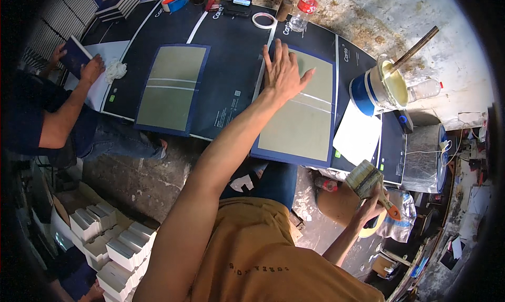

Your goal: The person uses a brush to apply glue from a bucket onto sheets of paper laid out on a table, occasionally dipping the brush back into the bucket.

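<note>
one long black bench (221, 91) carries everything within the worker's reach, and on it, straight ahead of the body, lies the near cover (294, 131), flat, grey-faced, blue-bordered, with two pale lines across its middle. it should be light for its breadth, stiff across each grey panel yet ready to fold along those lines; the blue border looks thinner and softer, and would likely crease if pinched at a corner. best taken by both long sides at once, so neither half sags; any damp paste would make the face slick. the similar far cover (168, 112) lies to its left, well apart from it. the bucket (363, 94), blue and white with a stick leaning out, stands beyond the near cover's right side and, judging by the pale stuff inside, would be heavy and easily slopped. a white sheet (359, 133) lies between that cover and the bench's right end. the left hand (284, 73) is over the cover's upper half, fingers apart and holding nothing; whether the palm presses down cannot be told. the right hand (372, 204) is closed around the broad brush (364, 177), off the bench's front edge, right of the cover and nearer the body; its bristles should be yielding, its orange handle the firm place to grip.
</note>
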`<action>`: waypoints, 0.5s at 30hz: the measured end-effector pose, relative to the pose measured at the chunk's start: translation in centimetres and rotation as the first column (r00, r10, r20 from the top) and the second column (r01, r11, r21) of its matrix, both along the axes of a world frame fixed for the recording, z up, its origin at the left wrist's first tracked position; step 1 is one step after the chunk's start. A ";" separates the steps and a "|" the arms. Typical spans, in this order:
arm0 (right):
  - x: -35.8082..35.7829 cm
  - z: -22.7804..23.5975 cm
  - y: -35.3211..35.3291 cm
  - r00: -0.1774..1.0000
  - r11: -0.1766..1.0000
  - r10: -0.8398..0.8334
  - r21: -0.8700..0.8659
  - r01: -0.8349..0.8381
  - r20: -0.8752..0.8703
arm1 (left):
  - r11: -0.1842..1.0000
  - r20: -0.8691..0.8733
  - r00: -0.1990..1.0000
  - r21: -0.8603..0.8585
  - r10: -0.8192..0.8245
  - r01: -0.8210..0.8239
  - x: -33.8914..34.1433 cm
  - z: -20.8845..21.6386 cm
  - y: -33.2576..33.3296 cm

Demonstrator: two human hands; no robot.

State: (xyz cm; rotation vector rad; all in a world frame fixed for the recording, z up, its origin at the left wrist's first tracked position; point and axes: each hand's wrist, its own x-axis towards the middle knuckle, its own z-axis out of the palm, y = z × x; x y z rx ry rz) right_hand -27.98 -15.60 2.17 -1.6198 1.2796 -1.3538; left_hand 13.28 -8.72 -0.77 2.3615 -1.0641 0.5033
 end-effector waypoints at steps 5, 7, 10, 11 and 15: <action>-0.3 -0.3 -0.3 0.998 0.999 0.049 -0.009 -0.050 -0.037 | 0.999 -0.061 0.997 -0.022 -0.047 0.046 0.2 -0.3 0.2; -0.1 -0.2 -0.2 0.999 0.999 0.038 -0.006 -0.039 -0.024 | 1.000 0.017 1.000 0.001 -0.025 0.025 0.2 -0.3 0.1; 0.0 0.2 0.1 0.999 0.999 0.045 0.024 -0.045 -0.008 | 0.994 0.035 0.999 -0.106 -0.009 0.013 0.3 -0.3 -0.1; -0.2 -0.1 -0.1 0.999 0.999 0.045 0.024 -0.045 -0.008 | 0.991 0.057 0.998 -0.129 -0.024 0.031 0.4 -0.3 -0.1; -0.8 -0.6 -0.5 0.999 0.999 0.043 -0.003 -0.043 0.008 | 0.977 0.086 0.995 -0.198 -0.059 0.075 0.2 0.0 -0.1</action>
